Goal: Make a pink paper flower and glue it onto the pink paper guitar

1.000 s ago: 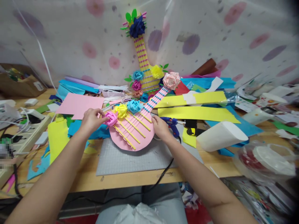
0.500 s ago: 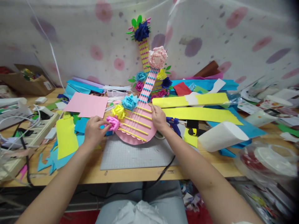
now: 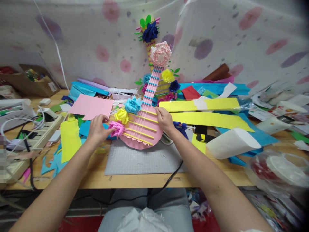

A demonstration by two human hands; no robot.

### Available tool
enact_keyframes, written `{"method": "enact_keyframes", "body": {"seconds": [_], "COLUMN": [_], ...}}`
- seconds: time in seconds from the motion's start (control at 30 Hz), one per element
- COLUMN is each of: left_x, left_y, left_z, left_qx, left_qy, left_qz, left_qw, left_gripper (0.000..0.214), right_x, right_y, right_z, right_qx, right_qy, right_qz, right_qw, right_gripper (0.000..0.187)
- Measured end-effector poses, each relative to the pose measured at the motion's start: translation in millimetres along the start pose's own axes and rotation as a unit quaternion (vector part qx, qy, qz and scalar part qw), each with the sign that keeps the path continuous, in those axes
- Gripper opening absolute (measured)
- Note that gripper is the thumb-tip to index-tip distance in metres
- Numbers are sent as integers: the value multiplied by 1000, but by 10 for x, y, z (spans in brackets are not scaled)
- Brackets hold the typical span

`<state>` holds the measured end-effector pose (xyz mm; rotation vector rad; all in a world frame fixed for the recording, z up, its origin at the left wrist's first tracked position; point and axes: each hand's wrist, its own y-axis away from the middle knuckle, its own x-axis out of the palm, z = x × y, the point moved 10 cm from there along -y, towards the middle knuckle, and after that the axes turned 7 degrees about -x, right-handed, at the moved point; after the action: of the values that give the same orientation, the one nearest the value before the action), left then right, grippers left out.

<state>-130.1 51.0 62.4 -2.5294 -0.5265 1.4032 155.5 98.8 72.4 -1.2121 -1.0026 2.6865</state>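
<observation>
Standing straighter than earlier, the pink guitar [image 3: 145, 125] seems readied for inspection — right hand [image 3: 164, 120] clamped on its right edge, left hand [image 3: 97, 129] touching its magenta flower [image 3: 117, 129], pinch unclear.

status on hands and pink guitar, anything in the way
Left hand touching pink flower. Right hand gripping pink guitar by its edge. Guitar tilted, neck up. Blue glue gun close beside right hand.

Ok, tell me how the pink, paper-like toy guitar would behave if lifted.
The pink toy guitar is probably fairly stiff, since its slim neck runs straight. It may tip toward the top, given the bulky pink-and-white flower there. The bright-pink flower at its edge would likely crush if squeezed, as its ruffled petals bulge outward.
</observation>
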Motion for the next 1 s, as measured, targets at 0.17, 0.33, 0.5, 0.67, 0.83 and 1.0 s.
{"method": "enact_keyframes", "body": {"seconds": [0.17,0.33,0.5,0.67,0.83,1.0], "left_x": [0,25,41,55,77,92], "left_y": [-20,-24,-38,-55,-67,-75], "left_z": [9,-4,2,8,38,52], "left_qx": [-12,-13,-12,-12,-19,-20], "left_qy": [0,3,6,2,-1,2], "left_qz": [1,11,13,15,22,30], "left_qw": [1000,1000,1000,1000,1000,999], "left_gripper": [39,39,39,39,39,40], "right_x": [-1,9,-8,-4,3,1], "right_y": [-9,-9,-27,-54,-79,-82], "right_z": [10,8,49,81,105,120], "right_qx": [-6,2,-4,-5,-18,-27], "right_qy": [-3,-3,4,11,11,12], "right_qz": [-1,10,10,22,20,13], "right_qw": [1000,1000,1000,1000,1000,999], "right_gripper": [35,36,36,36,34,33]}}
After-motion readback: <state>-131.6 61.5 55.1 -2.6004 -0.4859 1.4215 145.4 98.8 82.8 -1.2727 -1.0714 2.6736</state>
